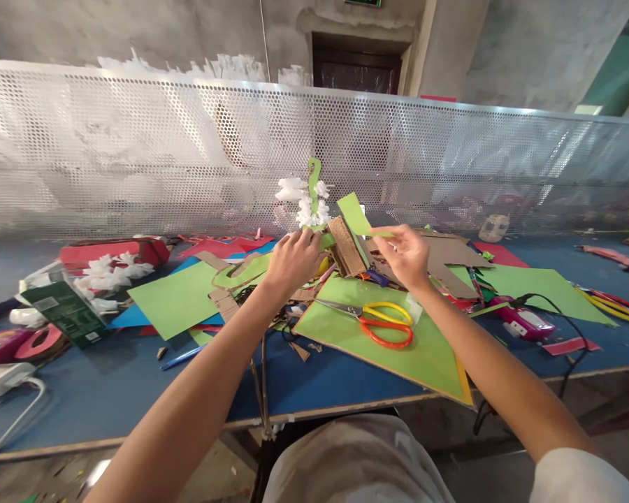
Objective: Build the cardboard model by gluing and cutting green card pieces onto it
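My left hand (296, 258) is closed on a cardboard piece (347, 246) faced with green paper, its brown corrugated side showing. White crumpled paper tufts (313, 209) and a curled green paper stem (314, 178) rise behind that hand; how they join the cardboard is hidden. Between thumb and fingers, my right hand (406, 255) pinches a green paper strip (353, 215) at the cardboard's right end. Below both hands, scissors (388, 323) with one yellow and one orange handle lie on a green sheet (403, 360).
A perforated metal screen (189, 154) stands along the back of the blue table (314, 384). Leftward are a green box (66, 311), a blue pen (183, 356) and a white plug (5, 379). A purple corded device (524, 321) and more scissors (616, 306) lie right.
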`<state>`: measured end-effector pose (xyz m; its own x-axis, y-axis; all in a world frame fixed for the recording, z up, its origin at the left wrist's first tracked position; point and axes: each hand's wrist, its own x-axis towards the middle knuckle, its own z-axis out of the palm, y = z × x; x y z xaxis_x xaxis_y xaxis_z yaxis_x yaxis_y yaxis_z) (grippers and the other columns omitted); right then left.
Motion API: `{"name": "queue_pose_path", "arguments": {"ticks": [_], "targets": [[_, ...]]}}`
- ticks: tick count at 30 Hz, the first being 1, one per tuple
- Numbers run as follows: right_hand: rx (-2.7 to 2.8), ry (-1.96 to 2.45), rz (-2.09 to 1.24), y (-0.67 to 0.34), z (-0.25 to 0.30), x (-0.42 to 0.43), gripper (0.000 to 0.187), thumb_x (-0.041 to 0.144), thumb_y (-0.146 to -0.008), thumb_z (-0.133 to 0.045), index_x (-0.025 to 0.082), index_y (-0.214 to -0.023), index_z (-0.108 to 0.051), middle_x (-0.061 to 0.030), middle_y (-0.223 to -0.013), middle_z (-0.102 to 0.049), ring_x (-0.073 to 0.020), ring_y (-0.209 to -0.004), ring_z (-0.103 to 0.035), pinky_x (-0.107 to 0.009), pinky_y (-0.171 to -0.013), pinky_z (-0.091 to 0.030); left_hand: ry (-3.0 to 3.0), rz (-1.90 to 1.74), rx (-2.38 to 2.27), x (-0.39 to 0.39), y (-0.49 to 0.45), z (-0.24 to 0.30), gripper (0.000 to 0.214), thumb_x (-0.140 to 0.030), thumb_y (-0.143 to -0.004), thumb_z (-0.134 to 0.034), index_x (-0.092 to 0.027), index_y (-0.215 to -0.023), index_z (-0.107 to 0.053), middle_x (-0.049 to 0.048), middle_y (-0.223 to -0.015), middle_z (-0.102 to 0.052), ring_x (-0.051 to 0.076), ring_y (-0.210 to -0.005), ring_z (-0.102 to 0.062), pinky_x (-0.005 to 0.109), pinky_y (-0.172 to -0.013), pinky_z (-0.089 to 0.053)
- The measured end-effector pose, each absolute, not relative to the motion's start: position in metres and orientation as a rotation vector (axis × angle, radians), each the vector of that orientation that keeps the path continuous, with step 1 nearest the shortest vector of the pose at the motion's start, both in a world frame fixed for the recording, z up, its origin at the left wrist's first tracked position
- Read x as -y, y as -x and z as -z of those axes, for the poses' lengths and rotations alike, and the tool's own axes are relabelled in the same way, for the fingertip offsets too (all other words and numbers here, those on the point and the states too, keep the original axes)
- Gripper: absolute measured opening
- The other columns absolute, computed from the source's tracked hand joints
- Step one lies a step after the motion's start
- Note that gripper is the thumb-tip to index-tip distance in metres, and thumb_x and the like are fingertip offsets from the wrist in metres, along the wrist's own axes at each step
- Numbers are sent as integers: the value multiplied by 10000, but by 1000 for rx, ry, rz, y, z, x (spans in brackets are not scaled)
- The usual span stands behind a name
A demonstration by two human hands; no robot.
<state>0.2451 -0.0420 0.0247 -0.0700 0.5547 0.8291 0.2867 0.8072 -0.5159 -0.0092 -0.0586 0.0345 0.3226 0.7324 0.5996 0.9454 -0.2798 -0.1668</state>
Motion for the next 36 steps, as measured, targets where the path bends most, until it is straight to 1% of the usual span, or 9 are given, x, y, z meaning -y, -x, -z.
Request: {"name": "queue_pose_path", "arguments": {"ticks": [4, 8, 13, 17, 22, 26, 31, 34, 36], "targets": [[1401, 686, -518, -250, -29, 29, 420, 579, -878, -716, 287, -983, -433, -51, -993, -731, -258, -978, -774, -425, -860, -666, 2066, 525, 1448, 59, 9, -35, 413, -436, -1067, -477, -180, -1353, -627, 173, -1354, -673, 315, -1159, -673, 408, -974, -524], [1268, 607, -622, -254, -29, 15, 521, 588, -794, -784, 288, -941, -385, -16, -984, -732, -243, -925, -790, -384, -752, -685, 2034, 509, 1412, 58, 10, -34, 412, -421, -1068, -475, -173, -1360, -626, 170, -1334, -691, 305, -1132, -684, 405, -948, -540], [1227, 524, -652, -252, -28, 15, 468, 492, -788, -824, 291, -993, -454, -1, -970, -750, -232, -863, -810, -343, -687, -684, 2019, 536, 1356, 54, 12, -31, 409, -423, -1061, -493, -180, -1362, -626, 164, -1311, -704, 298, -1125, -694, 399, -934, -550], [1282, 540, -619, -252, -28, 20, 425, 453, -848, -781, 304, -1158, -531, -26, -1023, -762, -230, -867, -812, -361, -755, -689, 2025, 558, 1348, 52, 13, -29, 424, -427, -1061, -492, -167, -1367, -628, 171, -1305, -706, 305, -1125, -697, 409, -938, -552], [1312, 526, -599, -253, -25, 16, 313, 412, -847, -788, 283, -999, -547, 7, -919, -708, -187, -830, -775, -372, -806, -691, 2030, 559, 1353, 54, 12, -30, 431, -418, -1061, -491, -161, -1380, -628, 178, -1312, -702, 310, -1123, -699, 412, -926, -558], [1291, 507, -600, -252, -25, 15, 362, 425, -768, -858, 263, -883, -555, 6, -962, -665, -167, -843, -739, -355, -808, -691, 2035, 570, 1342, 54, 13, -30, 438, -417, -1061, -490, -155, -1385, -625, 186, -1318, -697, 313, -1123, -700, 416, -916, -558], [1367, 511, -682, -253, -27, 20, 228, 448, -836, -778, 256, -942, -714, -31, -1003, -730, -201, -857, -761, -426, -868, -676, 2035, 558, 1348, 54, 12, -30, 416, -403, -1062, -494, -155, -1365, -634, 183, -1296, -705, 307, -1111, -703, 412, -922, -554], [1393, 556, -646, -256, -25, 19, 213, 423, -855, -737, 253, -974, -784, -46, -958, -773, -222, -856, -756, -438, -818, -661, 2028, 560, 1348, 55, 12, -31, 395, -404, -1064, -496, -168, -1347, -639, 173, -1308, -705, 298, -1112, -703, 399, -918, -551], [1404, 593, -575, -258, -23, 16, 237, 414, -852, -744, 269, -1029, -807, -54, -1017, -798, -230, -899, -748, -421, -785, -648, 2027, 549, 1351, 56, 11, -32, 394, -406, -1071, -484, -157, -1329, -645, 177, -1312, -703, 301, -1105, -703, 399, -904, -554]]}}
